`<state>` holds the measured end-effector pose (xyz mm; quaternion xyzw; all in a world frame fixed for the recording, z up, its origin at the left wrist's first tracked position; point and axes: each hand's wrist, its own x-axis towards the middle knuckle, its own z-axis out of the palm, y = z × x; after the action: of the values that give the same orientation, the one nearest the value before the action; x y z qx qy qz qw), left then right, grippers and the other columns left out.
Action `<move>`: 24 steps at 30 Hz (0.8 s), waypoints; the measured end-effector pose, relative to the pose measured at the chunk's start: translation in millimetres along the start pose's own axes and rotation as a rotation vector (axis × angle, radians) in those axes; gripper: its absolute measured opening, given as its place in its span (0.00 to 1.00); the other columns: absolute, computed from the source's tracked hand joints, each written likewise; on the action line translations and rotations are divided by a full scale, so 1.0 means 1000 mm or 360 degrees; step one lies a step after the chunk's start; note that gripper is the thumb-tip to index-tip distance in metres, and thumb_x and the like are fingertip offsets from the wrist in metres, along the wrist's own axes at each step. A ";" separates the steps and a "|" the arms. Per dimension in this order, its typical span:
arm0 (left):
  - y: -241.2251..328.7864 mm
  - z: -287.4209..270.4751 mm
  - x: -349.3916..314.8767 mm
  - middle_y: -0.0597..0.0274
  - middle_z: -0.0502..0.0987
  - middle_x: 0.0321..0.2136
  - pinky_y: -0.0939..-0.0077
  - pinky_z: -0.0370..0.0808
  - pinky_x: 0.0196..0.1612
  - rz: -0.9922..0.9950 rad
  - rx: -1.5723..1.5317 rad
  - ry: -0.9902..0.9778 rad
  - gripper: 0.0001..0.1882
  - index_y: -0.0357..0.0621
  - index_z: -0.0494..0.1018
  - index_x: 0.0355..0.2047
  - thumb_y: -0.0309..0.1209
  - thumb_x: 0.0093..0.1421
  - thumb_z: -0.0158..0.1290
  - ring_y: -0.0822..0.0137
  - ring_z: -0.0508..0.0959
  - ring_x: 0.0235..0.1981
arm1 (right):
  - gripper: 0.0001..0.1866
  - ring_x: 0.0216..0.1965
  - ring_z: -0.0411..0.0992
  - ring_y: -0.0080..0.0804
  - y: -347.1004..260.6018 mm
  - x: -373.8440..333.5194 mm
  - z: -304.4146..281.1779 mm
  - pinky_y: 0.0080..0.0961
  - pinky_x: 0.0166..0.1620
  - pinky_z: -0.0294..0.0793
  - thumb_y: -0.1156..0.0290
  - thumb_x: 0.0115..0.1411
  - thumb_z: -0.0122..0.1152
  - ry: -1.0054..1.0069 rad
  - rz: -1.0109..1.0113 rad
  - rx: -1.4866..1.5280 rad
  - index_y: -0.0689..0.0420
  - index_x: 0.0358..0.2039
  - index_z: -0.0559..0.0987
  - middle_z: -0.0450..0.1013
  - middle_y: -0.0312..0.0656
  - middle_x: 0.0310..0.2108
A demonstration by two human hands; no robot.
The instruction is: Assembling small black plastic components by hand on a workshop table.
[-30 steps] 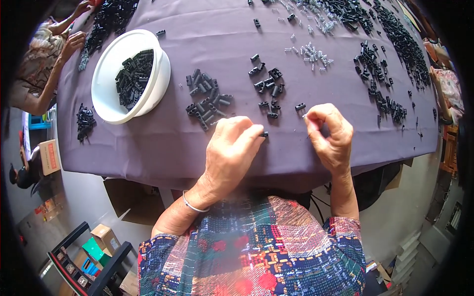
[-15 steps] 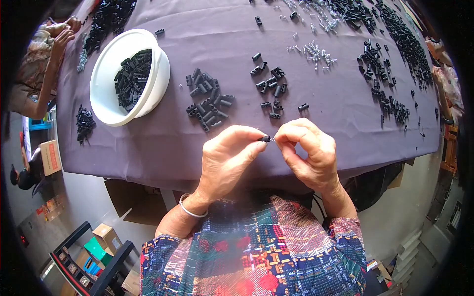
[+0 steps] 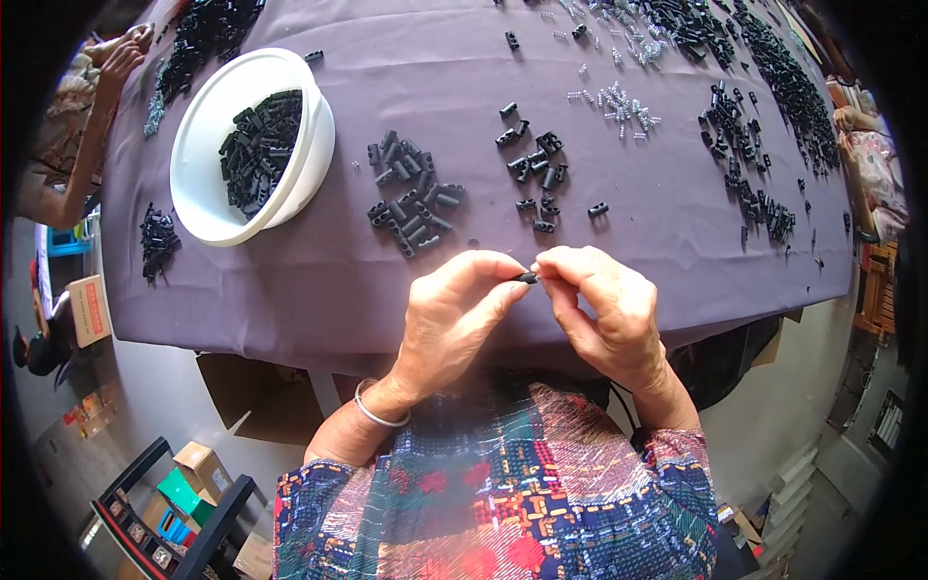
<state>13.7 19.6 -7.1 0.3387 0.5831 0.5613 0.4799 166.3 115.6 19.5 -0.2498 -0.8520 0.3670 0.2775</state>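
My left hand (image 3: 459, 309) pinches a small black plastic tube-shaped part (image 3: 526, 277) between thumb and forefinger. Closed at the part's right end is my right hand (image 3: 609, 304), its thumb and forefinger at a tiny metal spring that the fingertips now mostly hide. Just beyond the hands lie a cluster of matte black tube parts (image 3: 416, 217) and a looser group of shinier black parts (image 3: 541, 169). Farther back is a scatter of small silver springs (image 3: 623, 108).
A white tub (image 3: 314, 164) holding many black parts stands at left, beside a small pile of black pieces (image 3: 158, 242). More black parts (image 3: 744, 145) cover the right side of the purple-grey cloth (image 3: 387, 87). Other people's arms (image 3: 82, 164) show at the left and right table edges.
My right fingertips have come up against the black part's end, and the spring that showed between them is mostly hidden. The view has shifted slightly.
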 end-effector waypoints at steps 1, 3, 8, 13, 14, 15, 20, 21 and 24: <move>0.000 0.000 -0.001 0.62 0.80 0.33 0.81 0.74 0.41 0.0005 -0.0003 0.0002 0.09 0.34 0.76 0.39 0.20 0.57 0.58 0.76 0.77 0.36 | 0.15 0.33 0.76 0.46 0.000 0.000 0.001 0.32 0.36 0.77 0.87 0.47 0.62 -0.0002 -0.0013 -0.0007 0.65 0.38 0.77 0.75 0.49 0.32; 0.002 -0.001 -0.001 0.62 0.79 0.33 0.81 0.74 0.41 -0.0040 -0.0059 -0.0023 0.09 0.34 0.75 0.39 0.21 0.58 0.58 0.76 0.77 0.36 | 0.16 0.33 0.76 0.46 -0.001 -0.001 0.001 0.32 0.36 0.77 0.87 0.47 0.62 -0.0005 -0.0032 -0.0019 0.64 0.38 0.77 0.75 0.49 0.32; 0.000 -0.008 -0.001 0.63 0.78 0.37 0.82 0.75 0.43 -0.0038 -0.0059 -0.0148 0.08 0.34 0.74 0.41 0.18 0.60 0.55 0.76 0.76 0.38 | 0.14 0.29 0.74 0.26 0.007 -0.002 -0.007 0.21 0.31 0.75 0.89 0.49 0.62 0.0218 0.0018 -0.0096 0.62 0.37 0.79 0.75 0.43 0.33; -0.007 -0.018 -0.001 0.59 0.76 0.38 0.80 0.76 0.41 0.0052 -0.0382 -0.0251 0.07 0.35 0.72 0.40 0.19 0.61 0.54 0.72 0.75 0.38 | 0.14 0.29 0.74 0.29 0.020 0.002 -0.009 0.23 0.33 0.75 0.88 0.49 0.63 0.0322 0.0026 -0.0321 0.62 0.36 0.79 0.74 0.43 0.32; -0.008 -0.020 -0.002 0.58 0.75 0.38 0.80 0.76 0.41 0.0053 -0.0413 -0.0268 0.07 0.36 0.71 0.40 0.19 0.61 0.55 0.72 0.75 0.40 | 0.13 0.29 0.74 0.31 0.020 0.002 -0.007 0.24 0.34 0.75 0.88 0.48 0.63 0.0311 -0.0035 -0.0367 0.62 0.36 0.79 0.74 0.44 0.32; -0.006 -0.018 -0.002 0.58 0.75 0.38 0.80 0.76 0.41 0.0055 -0.0420 -0.0279 0.07 0.36 0.71 0.40 0.19 0.61 0.55 0.72 0.75 0.40 | 0.14 0.30 0.74 0.35 0.016 0.004 -0.005 0.26 0.34 0.75 0.88 0.47 0.64 0.0292 -0.0070 -0.0426 0.61 0.35 0.79 0.73 0.44 0.32; -0.006 -0.017 -0.002 0.63 0.76 0.34 0.79 0.72 0.43 0.0038 -0.0246 -0.0225 0.07 0.35 0.73 0.38 0.19 0.59 0.55 0.74 0.75 0.37 | 0.16 0.32 0.72 0.41 0.020 0.016 -0.003 0.33 0.36 0.74 0.86 0.42 0.64 0.0389 -0.0133 -0.0582 0.61 0.34 0.77 0.71 0.43 0.30; -0.006 -0.017 -0.002 0.63 0.76 0.34 0.79 0.72 0.43 0.0081 -0.0245 -0.0228 0.06 0.36 0.73 0.38 0.19 0.59 0.55 0.74 0.75 0.37 | 0.16 0.32 0.72 0.41 0.024 0.018 -0.005 0.33 0.36 0.73 0.85 0.43 0.63 0.0413 -0.0138 -0.0637 0.60 0.35 0.77 0.72 0.43 0.31; -0.010 -0.015 -0.002 0.62 0.76 0.33 0.79 0.72 0.42 0.0203 -0.0249 -0.0219 0.06 0.36 0.73 0.37 0.19 0.58 0.56 0.72 0.75 0.36 | 0.16 0.33 0.73 0.41 0.030 0.021 -0.004 0.34 0.36 0.73 0.84 0.43 0.63 0.0297 -0.0138 -0.0688 0.60 0.35 0.78 0.73 0.43 0.33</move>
<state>1.9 11.8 -17.8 0.3744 0.4803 0.6099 0.5071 160.7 148.7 5.0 -0.2994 -0.8914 0.1390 0.3105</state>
